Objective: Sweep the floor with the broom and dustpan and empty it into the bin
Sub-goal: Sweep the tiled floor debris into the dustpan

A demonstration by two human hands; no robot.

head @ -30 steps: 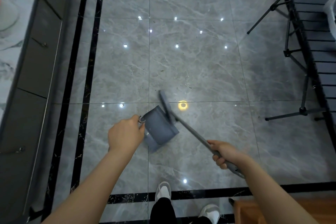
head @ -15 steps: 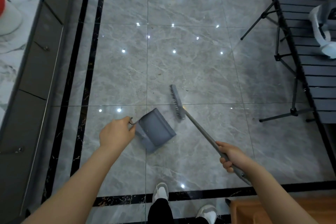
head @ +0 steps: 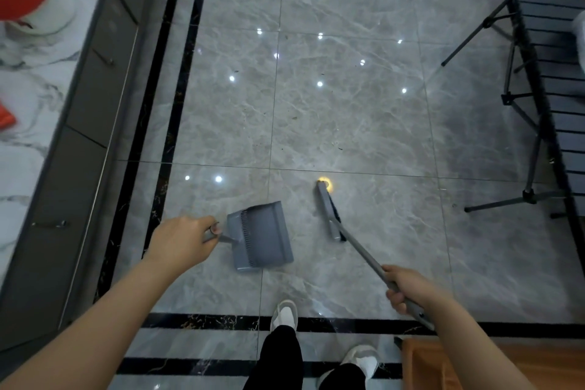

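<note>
1. The left hand [head: 179,242] is gripping the short handle of the grey dustpan [head: 261,236], fingers curled round it.
2. The dustpan is sitting low over the grey marble floor [head: 348,111], its open mouth facing right toward the broom [head: 330,212].
3. The right hand [head: 408,290] is clenching the broom's long grey handle near its upper end.
4. The broom head is standing apart from the dustpan, just right of it, bristles facing right.
5. Small dark specks of debris [head: 339,147] are lying on the tiles beyond the broom.
6. The person's white shoes [head: 285,315] are standing at the black border stripe, below the dustpan.
</note>
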